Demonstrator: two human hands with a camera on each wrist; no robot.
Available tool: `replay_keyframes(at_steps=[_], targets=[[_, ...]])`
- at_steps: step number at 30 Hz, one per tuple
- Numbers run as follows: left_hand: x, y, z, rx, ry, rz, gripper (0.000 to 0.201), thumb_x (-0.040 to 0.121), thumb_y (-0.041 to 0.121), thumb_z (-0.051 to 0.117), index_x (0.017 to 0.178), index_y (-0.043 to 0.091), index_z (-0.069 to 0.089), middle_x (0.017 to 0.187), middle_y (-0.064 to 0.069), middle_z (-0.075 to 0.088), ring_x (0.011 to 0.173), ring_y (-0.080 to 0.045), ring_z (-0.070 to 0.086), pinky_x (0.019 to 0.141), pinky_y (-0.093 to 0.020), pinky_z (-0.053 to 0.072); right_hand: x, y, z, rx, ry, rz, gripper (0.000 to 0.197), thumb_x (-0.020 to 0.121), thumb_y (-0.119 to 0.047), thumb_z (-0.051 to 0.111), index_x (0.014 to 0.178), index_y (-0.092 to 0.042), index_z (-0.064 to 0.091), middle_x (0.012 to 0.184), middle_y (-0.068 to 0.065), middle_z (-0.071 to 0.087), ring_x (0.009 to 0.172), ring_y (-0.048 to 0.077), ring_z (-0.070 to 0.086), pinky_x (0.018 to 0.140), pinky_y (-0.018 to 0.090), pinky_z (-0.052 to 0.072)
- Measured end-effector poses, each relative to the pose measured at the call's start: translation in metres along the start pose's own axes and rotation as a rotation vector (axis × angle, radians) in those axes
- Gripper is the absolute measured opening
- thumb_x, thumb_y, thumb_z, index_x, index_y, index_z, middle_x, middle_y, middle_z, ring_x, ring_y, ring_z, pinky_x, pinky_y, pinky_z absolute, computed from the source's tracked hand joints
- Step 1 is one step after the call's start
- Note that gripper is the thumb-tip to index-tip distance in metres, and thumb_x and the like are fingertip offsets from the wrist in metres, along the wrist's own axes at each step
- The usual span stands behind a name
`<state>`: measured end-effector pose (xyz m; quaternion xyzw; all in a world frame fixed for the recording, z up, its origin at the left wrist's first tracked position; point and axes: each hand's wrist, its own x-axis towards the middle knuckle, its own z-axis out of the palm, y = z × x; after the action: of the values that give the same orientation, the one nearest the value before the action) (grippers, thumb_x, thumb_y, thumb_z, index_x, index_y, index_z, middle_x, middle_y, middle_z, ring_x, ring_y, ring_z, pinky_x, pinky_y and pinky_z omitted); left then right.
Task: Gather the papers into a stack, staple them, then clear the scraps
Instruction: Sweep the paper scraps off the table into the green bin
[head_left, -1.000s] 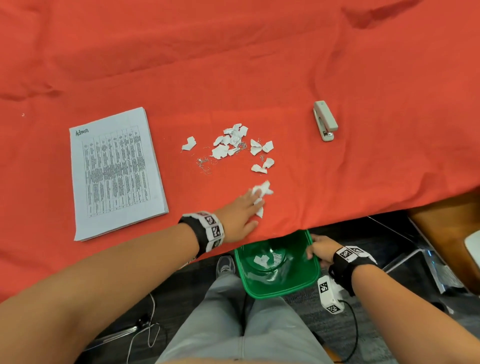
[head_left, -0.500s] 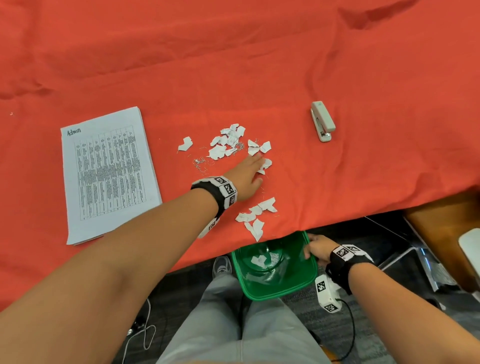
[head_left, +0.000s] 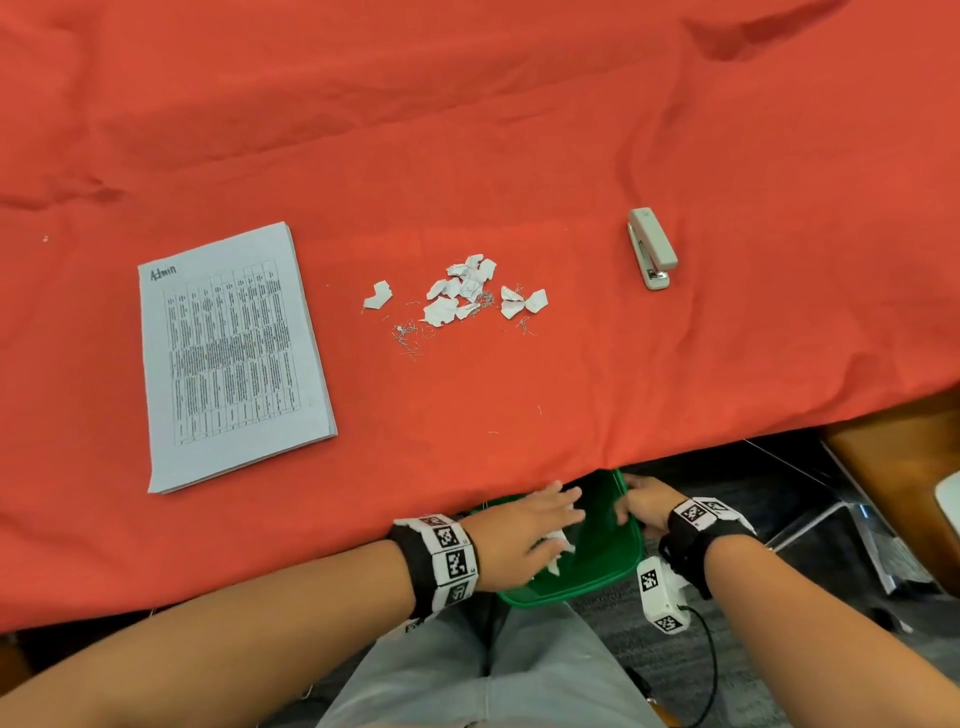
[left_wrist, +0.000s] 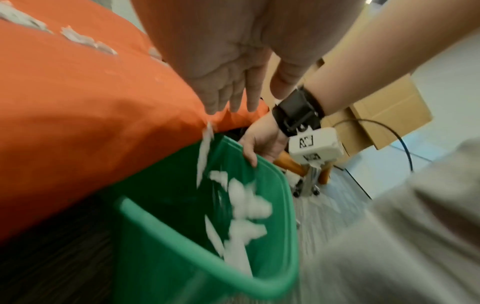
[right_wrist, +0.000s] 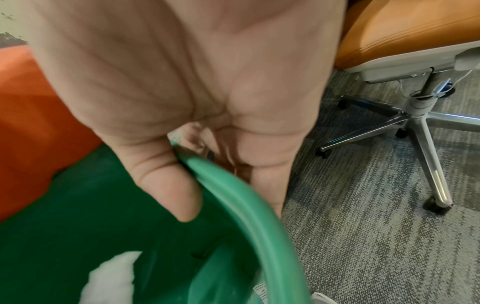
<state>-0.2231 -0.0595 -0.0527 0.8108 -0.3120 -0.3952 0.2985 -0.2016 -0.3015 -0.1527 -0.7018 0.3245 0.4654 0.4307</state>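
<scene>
A stack of printed papers (head_left: 231, 353) lies on the red cloth at the left. White paper scraps (head_left: 462, 291) and loose staples (head_left: 408, 340) are scattered mid-table. A grey stapler (head_left: 652, 248) lies to the right. My left hand (head_left: 530, 525) is flat and open at the table's front edge, over the green bin (head_left: 597, 577). White scraps (left_wrist: 246, 207) are falling into the green bin (left_wrist: 259, 283) below the left hand (left_wrist: 228, 82). My right hand (head_left: 641, 506) grips the bin's rim, thumb inside (right_wrist: 168, 191), holding the green bin (right_wrist: 233, 195) under the edge.
The red cloth (head_left: 467, 130) covers the whole table and hangs over the front edge. An orange office chair (right_wrist: 402, 30) on a wheeled base (right_wrist: 420, 127) stands at the right on grey carpet. Cardboard boxes (left_wrist: 384, 115) sit beyond. My grey-trousered legs (head_left: 467, 675) are below the bin.
My left hand swept a few scraps from mid-table back to the front edge and off it; they now drop into the bin. The right hand kept holding the bin.
</scene>
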Motion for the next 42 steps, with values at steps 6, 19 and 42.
replay_keyframes(at_steps=[6, 19, 42], targets=[[0.003, -0.025, -0.11, -0.168, 0.544, -0.245, 0.03, 0.1, 0.018, 0.042, 0.121, 0.017, 0.062, 0.13, 0.0, 0.058, 0.123, -0.014, 0.05, 0.11, -0.028, 0.032, -0.01, -0.01, -0.001, -0.035, 0.023, -0.01, 0.038, 0.067, 0.018, 0.047, 0.085, -0.012, 0.063, 0.086, 0.021, 0.064, 0.083, 0.037, 0.062, 0.082, 0.054, 0.054], [0.019, -0.139, -0.169, 0.235, 0.456, -0.6, 0.069, 0.097, 0.042, 0.04, 0.153, 0.019, 0.006, 0.16, -0.011, -0.009, 0.147, -0.033, -0.01, 0.118, -0.046, 0.0, 0.006, -0.002, 0.001, -0.018, 0.06, 0.02, 0.038, 0.057, 0.015, 0.049, 0.082, -0.008, 0.064, 0.086, 0.026, 0.064, 0.086, 0.046, 0.064, 0.08, 0.061, 0.052], [0.005, -0.131, -0.148, 0.26, 0.381, -0.597, 0.08, 0.097, 0.051, 0.03, 0.15, 0.003, -0.005, 0.157, -0.018, -0.018, 0.146, -0.033, -0.014, 0.12, -0.045, 0.001, 0.023, 0.01, 0.007, 0.141, 0.062, 0.053, 0.041, 0.052, 0.02, 0.042, 0.083, 0.001, 0.061, 0.078, 0.027, 0.059, 0.073, 0.04, 0.059, 0.071, 0.05, 0.052]])
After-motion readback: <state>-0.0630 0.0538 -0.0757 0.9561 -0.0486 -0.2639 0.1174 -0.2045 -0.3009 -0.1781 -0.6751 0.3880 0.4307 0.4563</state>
